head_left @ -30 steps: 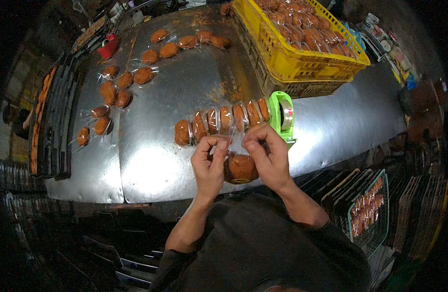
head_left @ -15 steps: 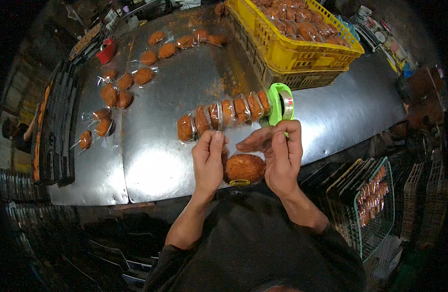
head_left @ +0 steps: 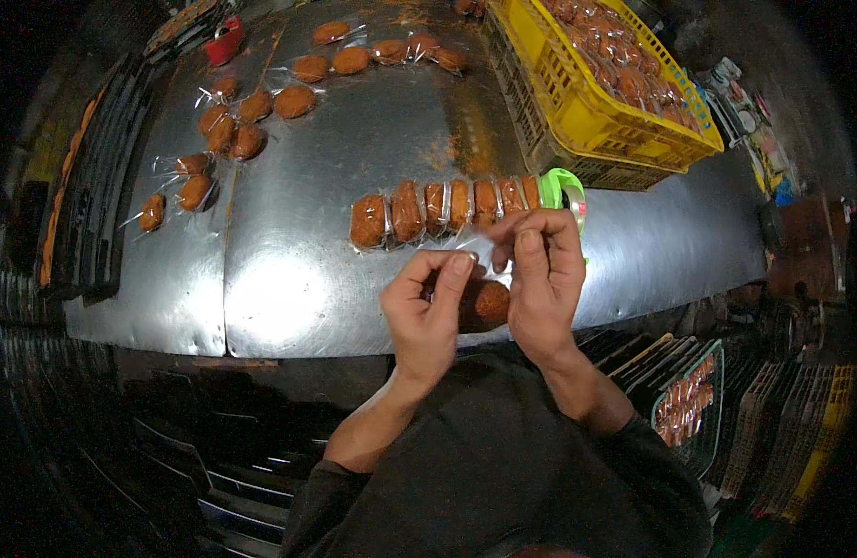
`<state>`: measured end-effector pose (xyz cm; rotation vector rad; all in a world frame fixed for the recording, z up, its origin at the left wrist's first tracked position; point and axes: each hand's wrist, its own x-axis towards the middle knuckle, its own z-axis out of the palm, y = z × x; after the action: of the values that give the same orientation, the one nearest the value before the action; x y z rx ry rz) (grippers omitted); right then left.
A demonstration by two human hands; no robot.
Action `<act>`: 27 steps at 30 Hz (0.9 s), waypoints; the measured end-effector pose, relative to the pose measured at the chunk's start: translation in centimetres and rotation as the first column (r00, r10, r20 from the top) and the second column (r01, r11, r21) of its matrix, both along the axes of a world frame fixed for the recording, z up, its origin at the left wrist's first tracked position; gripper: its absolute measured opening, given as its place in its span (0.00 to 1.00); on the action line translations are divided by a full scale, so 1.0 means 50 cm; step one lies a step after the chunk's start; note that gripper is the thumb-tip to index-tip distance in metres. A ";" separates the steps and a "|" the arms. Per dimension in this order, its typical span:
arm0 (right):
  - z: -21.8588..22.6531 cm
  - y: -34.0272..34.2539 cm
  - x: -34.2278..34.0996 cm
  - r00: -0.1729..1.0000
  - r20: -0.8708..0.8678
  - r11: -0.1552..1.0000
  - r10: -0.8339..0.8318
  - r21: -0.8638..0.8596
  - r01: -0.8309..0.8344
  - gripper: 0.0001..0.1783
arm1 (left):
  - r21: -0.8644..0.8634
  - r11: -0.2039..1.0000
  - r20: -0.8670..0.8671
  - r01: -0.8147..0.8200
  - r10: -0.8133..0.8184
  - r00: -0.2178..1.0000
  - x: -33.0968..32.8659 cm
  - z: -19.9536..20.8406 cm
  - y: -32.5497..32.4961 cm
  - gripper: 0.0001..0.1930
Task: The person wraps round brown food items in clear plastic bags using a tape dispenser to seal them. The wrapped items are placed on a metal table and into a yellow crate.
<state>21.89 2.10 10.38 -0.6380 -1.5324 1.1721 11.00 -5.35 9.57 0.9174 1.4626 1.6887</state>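
Brown, rounded bun (head_left: 485, 305) is sitting between the two bare hands at the near side of the wide, grey metal table (head_left: 298, 191); from my remote post I am seeing it partly covered, and I cannot tell whether it is resting on the metal. Taking the bun as my clock centre, with twelve pointing away from the body, I am finding the left hand (head_left: 424, 302) at nine and the right hand (head_left: 542, 288) at three.

At twelve, just beyond the bun, glossy, clear plastic film (head_left: 481, 248) is stretching toward both sets of fingertips. With my left I am pressing thumb and forefinger together, pinching the film. With my right I am curling the fingers close beside the raised thumb; whether their tips are gripping the film, I cannot tell.

Toward eleven, a row of seven film-wrapped brown buns (head_left: 407, 212) is standing side by side, its right end reaching the bright green tape dispenser (head_left: 552, 183) at one. Farther along one o'clock, a yellow slatted plastic crate (head_left: 570, 93) is holding many wrapped buns. Between ten and eleven, loosely spaced wrapped buns (head_left: 295, 101) are lying on the metal, with a small red container (head_left: 225, 42) sitting beyond them. At four, a green-rimmed wire basket (head_left: 700, 454) is holding more wrapped buns.
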 end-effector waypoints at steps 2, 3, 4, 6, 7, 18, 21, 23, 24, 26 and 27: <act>-0.017 -0.003 0.001 0.956 0.138 0.934 -0.257 0.289 0.209 0.11 | 0.054 0.994 0.285 -0.091 0.072 0.956 -0.004 -0.001 0.019 0.08; -0.014 0.001 0.013 0.905 0.226 0.717 -0.361 0.687 0.114 0.13 | 0.048 0.991 0.483 -0.123 0.085 0.872 -0.011 0.004 0.026 0.07; -0.016 -0.002 0.001 0.886 0.299 0.744 -0.355 0.664 0.074 0.13 | 0.038 0.988 0.658 -0.152 0.090 0.747 -0.014 0.008 0.030 0.07; -0.017 -0.011 -0.027 0.869 0.410 0.817 -0.277 0.577 -0.012 0.13 | 0.046 0.981 0.468 -0.189 0.146 0.872 -0.009 0.007 0.028 0.08; -0.020 -0.012 -0.032 0.873 0.444 0.857 -0.204 0.511 -0.060 0.13 | 0.057 0.975 0.314 -0.215 0.186 0.931 -0.004 0.001 0.022 0.07; -0.001 0.040 0.008 0.904 0.368 0.934 0.218 0.189 -0.303 0.11 | 0.052 0.998 0.263 -0.029 0.015 0.965 -0.027 -0.024 0.027 0.18; -0.006 0.041 0.024 0.885 0.439 0.957 0.156 0.156 -0.246 0.10 | 0.108 0.994 0.160 -0.015 -0.002 0.987 -0.024 -0.036 0.016 0.29; -0.027 0.050 0.020 0.904 0.413 0.947 0.112 0.232 -0.223 0.10 | 0.169 0.983 0.097 -0.077 0.061 0.993 -0.008 -0.037 0.024 0.32; -0.038 0.056 0.019 0.912 0.398 0.940 0.100 0.262 -0.218 0.10 | 0.192 0.975 0.066 -0.113 0.102 0.993 -0.002 -0.035 0.028 0.33; -0.052 0.056 0.023 0.910 0.397 0.963 0.123 0.175 -0.207 0.11 | 0.106 0.994 -0.114 -0.033 0.045 0.992 -0.019 -0.045 0.042 0.34; -0.055 0.056 0.015 0.910 0.402 0.966 0.105 0.176 -0.189 0.11 | 0.061 0.998 -0.039 -0.007 0.009 0.999 -0.028 -0.049 0.049 0.34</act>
<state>22.65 4.92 7.63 -0.6460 -2.0451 1.0112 9.61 -2.89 7.12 0.9836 1.4496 1.7384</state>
